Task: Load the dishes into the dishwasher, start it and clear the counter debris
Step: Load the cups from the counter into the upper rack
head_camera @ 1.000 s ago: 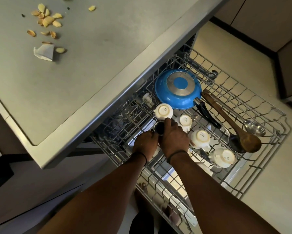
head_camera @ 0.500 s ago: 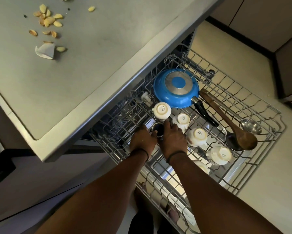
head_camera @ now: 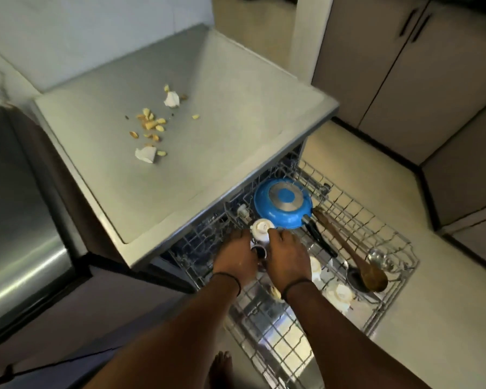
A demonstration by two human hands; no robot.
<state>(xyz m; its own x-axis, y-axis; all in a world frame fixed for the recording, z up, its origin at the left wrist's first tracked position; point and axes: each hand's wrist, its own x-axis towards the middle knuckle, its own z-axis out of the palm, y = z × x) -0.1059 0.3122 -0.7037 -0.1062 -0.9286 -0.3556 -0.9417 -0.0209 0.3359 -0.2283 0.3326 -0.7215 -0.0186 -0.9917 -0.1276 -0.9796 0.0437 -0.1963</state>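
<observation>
Gripping a small dark cup [head_camera: 258,250] between them, left hand [head_camera: 234,256] and right hand [head_camera: 288,255] crowd together. Open wire rack [head_camera: 388,293] spreads rightward; the counter edge [head_camera: 197,220] overhangs just beyond the knuckles. The wooden spoon [head_camera: 351,254] lies diagonally, bowl pointing right and toward the person.

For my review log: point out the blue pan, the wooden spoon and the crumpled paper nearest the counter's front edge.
blue pan [head_camera: 283,203]: head view, on its upturned base.
wooden spoon [head_camera: 372,277]: head view, on its bowl.
crumpled paper [head_camera: 145,154]: head view, on its middle.
</observation>
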